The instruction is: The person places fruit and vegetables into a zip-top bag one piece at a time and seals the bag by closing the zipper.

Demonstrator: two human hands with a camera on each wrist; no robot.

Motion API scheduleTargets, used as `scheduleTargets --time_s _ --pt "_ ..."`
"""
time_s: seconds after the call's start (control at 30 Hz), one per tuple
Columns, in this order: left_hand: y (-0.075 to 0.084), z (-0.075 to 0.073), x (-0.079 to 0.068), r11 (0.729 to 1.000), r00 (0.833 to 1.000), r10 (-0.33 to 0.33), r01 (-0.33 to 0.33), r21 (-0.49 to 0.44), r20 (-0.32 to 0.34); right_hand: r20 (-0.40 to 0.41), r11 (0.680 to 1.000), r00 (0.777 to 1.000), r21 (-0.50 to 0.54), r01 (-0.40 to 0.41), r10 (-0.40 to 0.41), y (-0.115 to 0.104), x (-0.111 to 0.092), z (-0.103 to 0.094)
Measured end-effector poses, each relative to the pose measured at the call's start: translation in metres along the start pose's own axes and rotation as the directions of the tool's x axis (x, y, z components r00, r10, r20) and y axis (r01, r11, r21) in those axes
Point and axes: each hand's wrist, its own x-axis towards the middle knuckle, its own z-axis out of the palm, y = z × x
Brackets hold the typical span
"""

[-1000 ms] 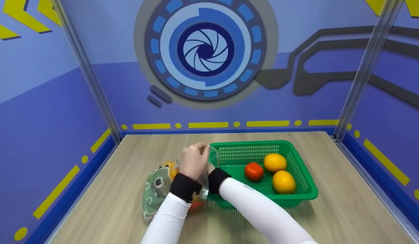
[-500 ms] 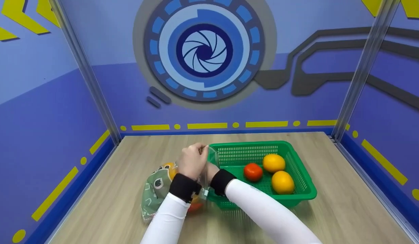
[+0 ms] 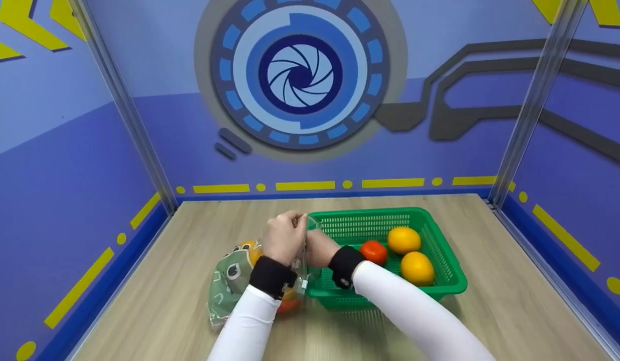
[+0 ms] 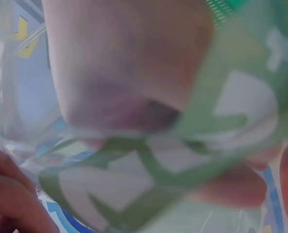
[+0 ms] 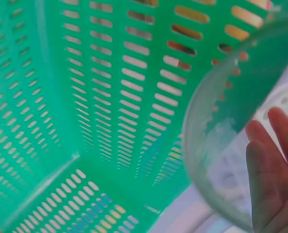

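Note:
My left hand (image 3: 282, 238) pinches the upper edge of a clear plastic bag (image 3: 227, 286) with a green cartoon print. The bag stands on the table left of the basket, and orange and red fruit shows through it. My right hand (image 3: 320, 248) is at the bag's mouth, over the basket's left end. Its fingers (image 5: 270, 170) look fairly straight and hold nothing in the right wrist view, beside the curved plastic rim. Inside the green basket (image 3: 460, 283) lie a tomato (image 3: 374, 252), an orange (image 3: 404, 240) and a second orange (image 3: 417, 269). Blurred skin and printed plastic (image 4: 245, 107) fill the left wrist view.
The wooden table (image 3: 505, 281) extends on both sides of the bag and basket. Blue printed panels (image 3: 64, 200) enclose it at the back and sides, with metal posts (image 3: 525, 110) at the rear corners.
My right hand has drawn back rightward out of the bag's mouth, over the basket. My left hand keeps its pinch on the bag. The fruit in the basket has not moved.

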Motion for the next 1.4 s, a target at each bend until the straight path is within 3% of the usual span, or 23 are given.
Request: scheduleTargets --time_s 0.1,0.33,0.47,0.67,0.87,1.0,1.27,1.33,1.4 --pt "0.0 -0.001 0.001 1.0 1.0 -0.007 0.007 -0.017 0.012 -0.01 0.984 0.996 0.156 -0.085 0.088 0.006 -0.007 -0.007" --pt "-0.002 -0.002 0.001 1.0 1.0 0.008 -0.008 0.006 -0.001 0.07 0.935 0.979 0.288 -0.205 0.193 0.025 -0.024 -0.024" --pt "-0.002 -0.001 0.001 1.0 1.0 -0.015 0.015 -0.003 0.005 0.101 0.919 0.967 0.303 -0.254 0.234 0.038 -0.032 -0.03" --pt "-0.002 -0.001 0.0 0.999 0.999 -0.048 0.048 -0.002 0.013 0.056 0.912 0.937 0.214 -0.349 0.345 0.057 -0.04 -0.036" --pt "-0.001 -0.001 0.0 0.999 0.999 -0.042 0.042 -0.014 0.012 0.05 0.874 0.876 0.057 -0.483 0.481 0.074 -0.05 -0.04" --pt "-0.001 0.0 0.0 0.999 0.999 -0.037 0.037 -0.01 0.008 0.115 0.825 0.818 -0.026 -0.565 0.564 0.08 -0.06 -0.043" --pt "0.0 0.001 -0.001 1.0 1.0 -0.023 0.023 -0.001 0.007 0.246 0.751 0.712 -0.15 -0.643 0.658 0.088 -0.077 -0.04" --pt "0.0 0.002 -0.001 1.0 1.0 -0.013 0.013 -0.001 0.006 0.255 0.735 0.692 -0.156 -0.659 0.675 0.089 -0.08 -0.039" --pt "0.0 0.002 -0.001 1.0 1.0 -0.01 0.01 -0.004 0.005 0.258 0.735 0.691 -0.149 -0.661 0.675 0.09 -0.081 -0.039"
